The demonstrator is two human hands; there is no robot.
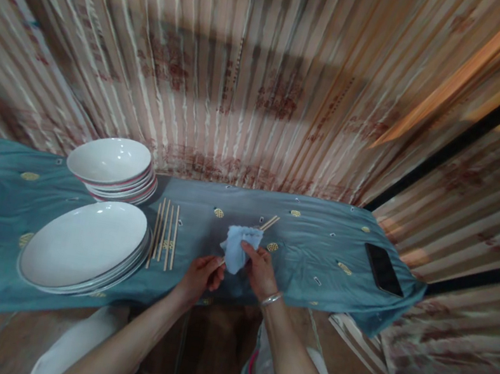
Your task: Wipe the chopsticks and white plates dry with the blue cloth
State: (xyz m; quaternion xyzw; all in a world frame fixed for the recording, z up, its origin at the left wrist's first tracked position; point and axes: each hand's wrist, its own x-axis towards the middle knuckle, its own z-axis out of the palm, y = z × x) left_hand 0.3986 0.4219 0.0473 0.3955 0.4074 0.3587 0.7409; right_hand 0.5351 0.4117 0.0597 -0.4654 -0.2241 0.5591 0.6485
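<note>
Left hand [204, 275] closed on the near end of the chopsticks [269, 223], by the table's [320, 251] near edge. Right hand [260, 269], bracelet [271, 298] at wrist, grips a pale blue cloth [239, 249] around their middle; far tips stick out beyond it, pointing toward the far edge. Looks like two sticks, though the cloth hides most of the length. To the left, loose chopsticks [169, 237] lie in a row, running near edge to far. Beside them, stacked plates [85, 242] toward the near edge, stacked bowls [109, 162] by the far edge. Dark phone [384, 270] near the right end.
</note>
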